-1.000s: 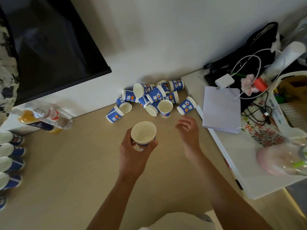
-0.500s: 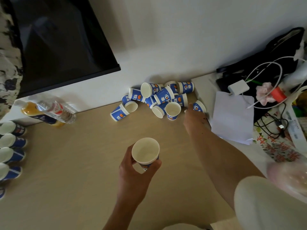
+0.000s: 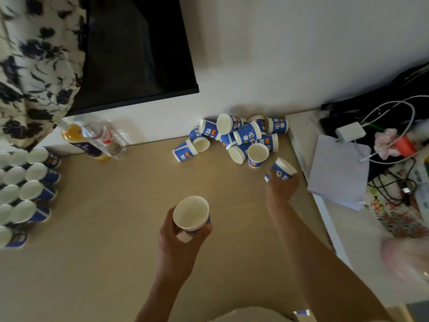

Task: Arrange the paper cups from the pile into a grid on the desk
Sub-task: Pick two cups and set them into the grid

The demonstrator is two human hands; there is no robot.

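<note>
A: Gripping an upright blue-and-white paper cup [image 3: 190,213] in the left hand [image 3: 176,242], fingers curled round it above the tan table [image 3: 116,240]. Risky?
B: More so at the right hand [image 3: 282,189] — fingers clasping a tipped blue paper cup [image 3: 282,170] just beside the jumbled cup pile [image 3: 236,138]. Could nudge the upright neighbour [image 3: 256,155], set others rolling.
A: And at the grid of upright cups [image 3: 32,191] far left?
B: Packed tight — easy to topple on set-down.

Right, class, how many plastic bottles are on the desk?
2. The orange-drink bottle and the clear water bottle lie together at the back of the desk, left of the cup pile; none looks hidden.
</note>
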